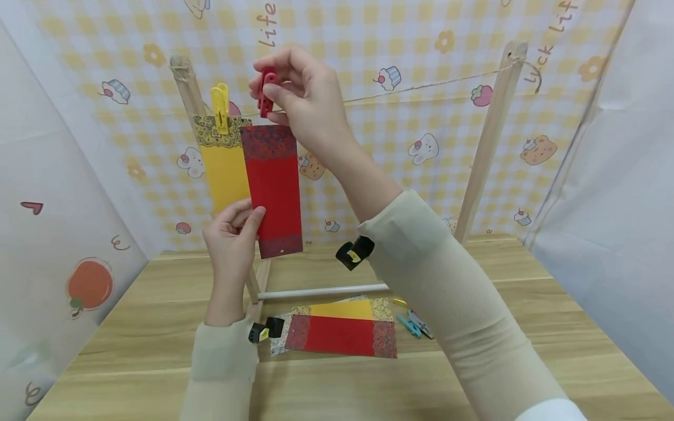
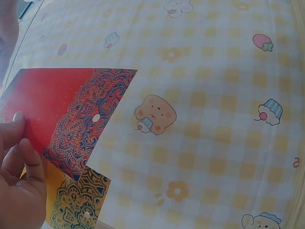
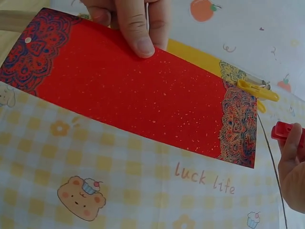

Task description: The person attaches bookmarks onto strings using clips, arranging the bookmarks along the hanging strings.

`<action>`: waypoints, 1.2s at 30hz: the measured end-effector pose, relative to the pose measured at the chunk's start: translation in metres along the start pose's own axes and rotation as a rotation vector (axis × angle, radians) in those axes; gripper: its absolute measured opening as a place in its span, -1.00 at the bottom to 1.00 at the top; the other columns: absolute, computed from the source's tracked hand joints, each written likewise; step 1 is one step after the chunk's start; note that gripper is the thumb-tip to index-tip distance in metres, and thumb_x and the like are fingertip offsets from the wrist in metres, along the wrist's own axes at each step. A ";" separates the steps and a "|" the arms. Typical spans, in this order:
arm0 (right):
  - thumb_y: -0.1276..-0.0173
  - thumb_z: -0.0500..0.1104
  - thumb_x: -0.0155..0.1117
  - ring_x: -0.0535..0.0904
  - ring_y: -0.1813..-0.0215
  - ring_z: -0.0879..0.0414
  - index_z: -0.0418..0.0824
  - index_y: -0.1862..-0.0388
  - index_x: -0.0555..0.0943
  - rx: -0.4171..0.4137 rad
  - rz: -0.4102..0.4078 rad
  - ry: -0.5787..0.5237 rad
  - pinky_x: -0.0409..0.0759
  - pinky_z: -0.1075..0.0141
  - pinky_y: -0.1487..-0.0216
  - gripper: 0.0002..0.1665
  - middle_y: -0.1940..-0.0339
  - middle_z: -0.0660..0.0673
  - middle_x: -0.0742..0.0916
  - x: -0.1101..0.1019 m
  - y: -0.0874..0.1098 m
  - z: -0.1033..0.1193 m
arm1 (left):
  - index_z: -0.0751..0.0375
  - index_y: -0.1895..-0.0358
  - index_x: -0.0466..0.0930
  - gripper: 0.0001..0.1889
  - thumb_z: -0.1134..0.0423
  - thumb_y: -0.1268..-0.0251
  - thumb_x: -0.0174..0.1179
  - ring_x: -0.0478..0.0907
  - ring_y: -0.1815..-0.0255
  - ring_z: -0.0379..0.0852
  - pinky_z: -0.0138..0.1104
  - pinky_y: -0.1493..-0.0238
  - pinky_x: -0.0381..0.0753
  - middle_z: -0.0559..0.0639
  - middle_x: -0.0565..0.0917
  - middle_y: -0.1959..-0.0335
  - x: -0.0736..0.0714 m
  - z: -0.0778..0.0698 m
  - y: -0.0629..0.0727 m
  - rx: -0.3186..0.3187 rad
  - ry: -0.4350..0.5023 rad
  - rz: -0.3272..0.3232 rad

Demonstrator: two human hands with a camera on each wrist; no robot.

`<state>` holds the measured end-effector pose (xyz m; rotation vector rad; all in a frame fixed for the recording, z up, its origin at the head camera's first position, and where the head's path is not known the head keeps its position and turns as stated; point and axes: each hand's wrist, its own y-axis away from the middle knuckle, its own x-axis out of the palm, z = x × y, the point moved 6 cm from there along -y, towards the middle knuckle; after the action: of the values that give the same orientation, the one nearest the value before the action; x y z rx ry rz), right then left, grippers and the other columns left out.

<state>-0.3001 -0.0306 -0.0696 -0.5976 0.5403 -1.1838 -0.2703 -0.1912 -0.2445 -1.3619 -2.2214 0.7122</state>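
My left hand (image 1: 234,237) pinches the left edge of a red card (image 1: 275,196) with patterned ends, thumb in front. The card hangs upright, its top just below a thin string (image 1: 421,88). Up at the string, my right hand (image 1: 310,88) pinches a red clothespin (image 1: 267,90) above the card's top edge. A yellow clothespin (image 1: 221,111) fixes a yellow card (image 1: 225,169) to the string at the left, partly behind the red one. In the right wrist view, the red clothespin (image 3: 286,131) is apart from the card.
Wooden posts (image 1: 487,140) hold the string, with a white rod (image 1: 326,290) low between them. On the wooden table (image 1: 158,327) lie another red card (image 1: 339,336), a yellow card (image 1: 342,309) and several clothespins (image 1: 409,325). A patterned cloth (image 1: 368,175) hangs behind.
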 end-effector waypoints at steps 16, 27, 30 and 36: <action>-0.46 -0.37 0.12 0.63 0.22 0.11 -0.26 0.00 0.57 0.197 -0.014 0.070 0.56 0.40 0.38 -0.80 0.22 -0.14 0.72 0.008 -0.013 -0.006 | 0.58 0.11 0.66 -0.79 0.46 -0.26 0.30 0.41 0.73 -0.42 -0.61 0.60 0.43 -0.50 0.68 0.55 0.000 0.001 -0.001 0.022 -0.003 0.013; -0.47 -0.33 0.12 0.66 0.15 0.13 -0.20 -0.06 0.60 0.256 0.024 0.118 0.59 0.38 0.32 -0.75 0.21 -0.13 0.75 0.007 -0.012 -0.016 | 0.52 0.08 0.68 -0.77 0.40 -0.28 0.31 0.43 0.71 -0.38 -0.58 0.60 0.48 -0.48 0.69 0.53 0.001 0.002 -0.003 -0.005 -0.006 0.017; -0.47 -0.31 0.13 0.64 0.15 0.15 -0.18 -0.09 0.60 0.261 0.039 0.136 0.60 0.39 0.31 -0.73 0.20 -0.13 0.76 0.007 -0.011 -0.016 | 0.51 0.07 0.68 -0.77 0.40 -0.29 0.30 0.42 0.72 -0.36 -0.57 0.60 0.49 -0.46 0.70 0.52 0.002 0.000 -0.004 -0.018 0.008 0.019; -0.47 -0.30 0.14 0.64 0.16 0.17 -0.21 -0.12 0.60 0.237 0.060 0.153 0.60 0.42 0.34 -0.71 0.17 -0.17 0.77 0.005 -0.007 -0.017 | 0.51 0.07 0.67 -0.78 0.41 -0.29 0.29 0.39 0.74 -0.35 -0.56 0.63 0.47 -0.44 0.70 0.53 0.004 -0.001 -0.006 -0.020 0.021 0.018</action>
<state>-0.3150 -0.0400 -0.0773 -0.2884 0.5341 -1.2213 -0.2750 -0.1895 -0.2397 -1.3948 -2.2079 0.6801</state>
